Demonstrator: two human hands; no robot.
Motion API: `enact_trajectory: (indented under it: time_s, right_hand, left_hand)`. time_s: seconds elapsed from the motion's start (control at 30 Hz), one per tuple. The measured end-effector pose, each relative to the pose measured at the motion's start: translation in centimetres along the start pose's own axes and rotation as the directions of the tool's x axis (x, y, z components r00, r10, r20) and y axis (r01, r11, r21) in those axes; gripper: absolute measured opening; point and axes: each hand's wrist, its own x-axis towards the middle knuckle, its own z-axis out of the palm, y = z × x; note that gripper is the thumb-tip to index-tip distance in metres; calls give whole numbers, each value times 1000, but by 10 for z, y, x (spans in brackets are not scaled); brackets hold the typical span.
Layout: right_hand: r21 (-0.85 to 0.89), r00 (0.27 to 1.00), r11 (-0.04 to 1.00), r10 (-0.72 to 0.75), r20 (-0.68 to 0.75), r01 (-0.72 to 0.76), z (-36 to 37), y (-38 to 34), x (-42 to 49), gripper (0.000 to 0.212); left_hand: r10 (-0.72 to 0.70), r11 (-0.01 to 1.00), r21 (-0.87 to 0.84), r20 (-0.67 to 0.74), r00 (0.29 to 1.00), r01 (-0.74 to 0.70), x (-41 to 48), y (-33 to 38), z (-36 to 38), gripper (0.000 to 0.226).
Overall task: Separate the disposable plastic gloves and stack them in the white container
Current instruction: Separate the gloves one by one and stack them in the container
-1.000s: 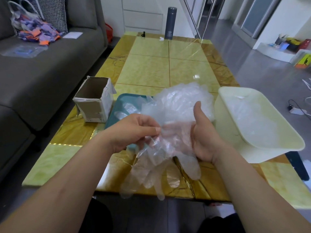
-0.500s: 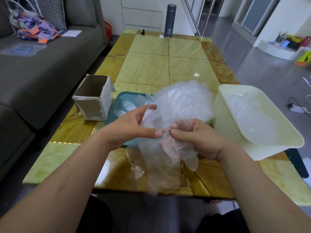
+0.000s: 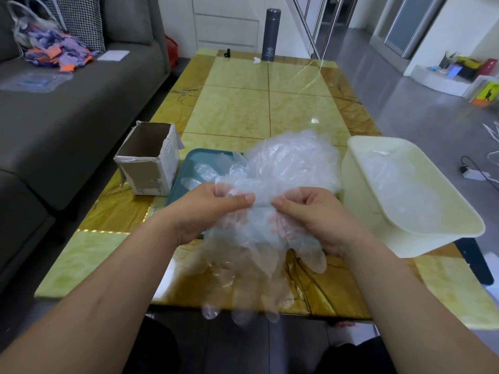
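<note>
A clump of clear plastic gloves (image 3: 251, 255) hangs between my hands over the table's near edge, glove fingers dangling downward. My left hand (image 3: 213, 209) pinches its upper edge with thumb and curled fingers. My right hand (image 3: 310, 211) pinches the same clump just to the right, thumbs almost meeting. Behind my hands a larger heap of clear gloves (image 3: 291, 157) rests on a teal tray (image 3: 189, 163). The white container (image 3: 442, 238) stands at the right, tilted toward me, with clear gloves (image 3: 399, 190) lying inside.
An open cardboard box (image 3: 147, 157) stands left of the tray. A dark flask (image 3: 271, 33) is at the table's far end. The yellow-green table (image 3: 243, 109) has a grey sofa (image 3: 67, 103) along its left side. A cable and charger (image 3: 472, 174) lie on the floor at right.
My right hand went from an open palm to pinching the gloves. Both hands now grip the clump side by side, and it hangs spread lower.
</note>
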Motion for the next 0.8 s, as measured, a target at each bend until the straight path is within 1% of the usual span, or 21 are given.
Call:
enact_trajectory:
  time_s: [0.03, 0.07, 0.17, 0.27, 0.4, 0.47, 0.53, 0.57, 0.63, 0.67, 0.7, 0.73, 0.77, 0.8]
  right_hand:
    - [-7, 1000, 1000, -4, -20, 4, 0, 1, 1, 22]
    - [-8, 999, 1000, -5, -33, 5, -1, 1, 1, 21]
    - [-13, 998, 1000, -3, -62, 2, -2, -2, -1, 17]
    - [-17, 996, 1000, 9, -85, -10, -2, -3, 0, 14]
    - [7, 995, 1000, 20, -98, -20, -5, 0, 2, 25]
    - [41, 995, 998, 46, -87, -42, -6, 0, 3, 24]
    - [97, 995, 994, 64, -70, -57, -6, 0, 3, 24]
    - [106, 996, 993, 59, -70, -52, -6, 0, 3, 25]
    - [60, 995, 998, 29, -93, -23, -7, -1, 4, 26]
    - [30, 993, 1000, 14, -118, -11, -7, -2, 4, 26]
    - [20, 990, 1000, 0, -141, 3, -7, -1, 4, 26]
    - [31, 987, 999, -9, -158, 14, -6, -1, 4, 27]
    - [55, 985, 998, -11, -170, 20, -5, -1, 4, 31]
    - [84, 984, 996, -7, -175, 22, -5, -3, 2, 41]
  left_hand:
    - [-21, 1000, -21, -10, 1000, 21, 1, 0, 0, 30]
    - [-22, 1000, -14, -24, 999, 21, 1, -1, 0, 32]
    - [6, 999, 47, -34, 999, -4, 4, -2, 1, 19]
    - [22, 996, 85, -25, 999, -20, 3, 0, 3, 16]
    - [56, 997, 58, -98, 994, -51, 4, -1, 4, 16]
    - [64, 996, 70, -105, 992, -57, 5, -1, 4, 18]
    - [60, 997, 59, -107, 992, -54, 5, 0, 6, 23]
    - [42, 999, 28, -107, 993, -39, 6, 0, 7, 30]
    - [-39, 998, -55, -80, 996, 35, 8, 0, 5, 51]
    - [-77, 995, -69, -54, 996, 73, 8, -1, 5, 58]
    - [-92, 994, -63, -30, 995, 90, 6, -3, 4, 57]
    - [-89, 995, -50, -9, 996, 88, 4, -4, 4, 49]
    - [-73, 997, -31, 4, 997, 73, 3, -5, 5, 39]
    - [-50, 998, -23, 3, 999, 50, 2, -5, 5, 30]
